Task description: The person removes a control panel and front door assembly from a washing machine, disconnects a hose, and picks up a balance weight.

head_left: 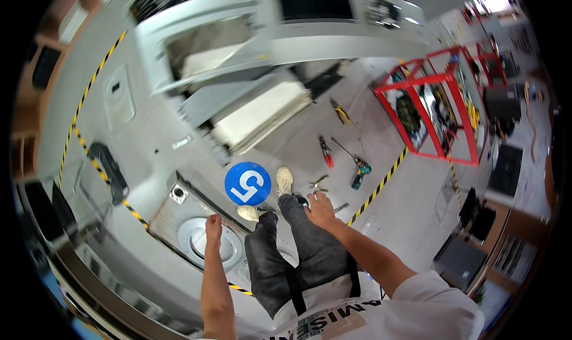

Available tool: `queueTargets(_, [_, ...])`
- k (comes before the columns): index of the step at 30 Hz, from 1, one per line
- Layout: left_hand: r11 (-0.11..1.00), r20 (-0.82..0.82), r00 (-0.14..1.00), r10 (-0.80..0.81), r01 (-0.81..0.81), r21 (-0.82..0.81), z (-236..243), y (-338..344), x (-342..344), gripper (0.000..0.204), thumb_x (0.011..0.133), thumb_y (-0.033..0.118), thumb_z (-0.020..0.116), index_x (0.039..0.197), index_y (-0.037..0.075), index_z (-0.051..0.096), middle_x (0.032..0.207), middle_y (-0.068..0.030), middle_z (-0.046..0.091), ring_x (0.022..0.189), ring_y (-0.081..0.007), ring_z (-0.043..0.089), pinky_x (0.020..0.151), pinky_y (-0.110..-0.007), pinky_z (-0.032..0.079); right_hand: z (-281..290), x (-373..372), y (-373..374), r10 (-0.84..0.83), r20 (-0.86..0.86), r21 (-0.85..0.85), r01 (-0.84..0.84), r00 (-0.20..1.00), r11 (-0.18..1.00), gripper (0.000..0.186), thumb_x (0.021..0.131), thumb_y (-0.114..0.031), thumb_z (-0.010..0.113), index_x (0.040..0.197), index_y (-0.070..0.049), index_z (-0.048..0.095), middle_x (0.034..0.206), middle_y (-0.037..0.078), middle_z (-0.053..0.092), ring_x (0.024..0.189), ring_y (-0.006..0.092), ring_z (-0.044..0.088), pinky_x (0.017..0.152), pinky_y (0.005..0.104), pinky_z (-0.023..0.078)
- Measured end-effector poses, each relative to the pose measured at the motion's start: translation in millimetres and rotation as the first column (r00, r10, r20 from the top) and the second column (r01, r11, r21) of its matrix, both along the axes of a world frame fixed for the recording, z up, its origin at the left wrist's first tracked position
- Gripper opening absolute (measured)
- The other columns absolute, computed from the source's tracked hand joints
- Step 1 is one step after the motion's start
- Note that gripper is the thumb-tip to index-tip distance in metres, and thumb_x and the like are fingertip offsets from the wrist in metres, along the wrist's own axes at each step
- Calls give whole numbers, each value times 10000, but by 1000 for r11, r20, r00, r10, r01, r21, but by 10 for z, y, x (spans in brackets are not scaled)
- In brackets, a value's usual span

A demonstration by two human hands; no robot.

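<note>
My left hand [213,227] hangs closed above a white appliance panel with a round door [199,242], which lies on the floor at lower left. Nothing shows sticking out of its fingers. My right hand [320,208] is spread open beside my right knee, with nothing in it. Just past it lie small yellow-handled pliers [320,183] and a wrench [341,208]. Farther off are red-handled pliers [326,152], a green drill [361,172] with a long bit, and larger yellow-and-black pliers [341,112].
A large grey-white machine housing [268,42] fills the far side, a pale slab [262,117] below it. At right stands a red frame rack [429,81] holding tools. A blue round floor sign [248,184] lies by my feet. Yellow-black tape [378,185] marks the floor.
</note>
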State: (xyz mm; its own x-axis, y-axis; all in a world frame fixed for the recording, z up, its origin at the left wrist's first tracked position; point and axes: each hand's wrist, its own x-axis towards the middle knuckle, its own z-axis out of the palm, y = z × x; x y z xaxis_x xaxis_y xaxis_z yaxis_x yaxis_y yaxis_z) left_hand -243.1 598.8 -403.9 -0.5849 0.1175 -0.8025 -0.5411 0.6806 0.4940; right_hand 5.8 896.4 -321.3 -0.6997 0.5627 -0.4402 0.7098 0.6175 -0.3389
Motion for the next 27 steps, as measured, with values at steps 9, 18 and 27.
queueTargets(9, [867,84,865,-495,484,117,136,1435,344,233,847,156,565,1012,-4,604,883,-100,639,821,-172,588,743,-295,458,156,658,610,-436,113,-44,443,893,896,335,785,-212,627,1065,-46,549,1095,180,479,1013,350,516,857,427,447])
queueTargets(18, [648,74,657,-751,710,276,447,2623,389,237,866,169,563,1022,-8,584,928,-115,641,876,-195,609,772,-296,460,-266,1613,132,-815,196,-27,833,546,552,299,762,-235,643,1017,-87,592,1056,190,512,1014,369,516,864,452,443])
queueTargets(27, [560,98,551,-829,817,137,642,4097,609,243,878,158,562,1091,41,578,988,-58,623,910,-142,575,794,-282,444,-816,1616,796,-957,50,-129,952,287,279,262,808,-231,619,1007,-65,578,1038,189,532,966,385,532,832,451,438])
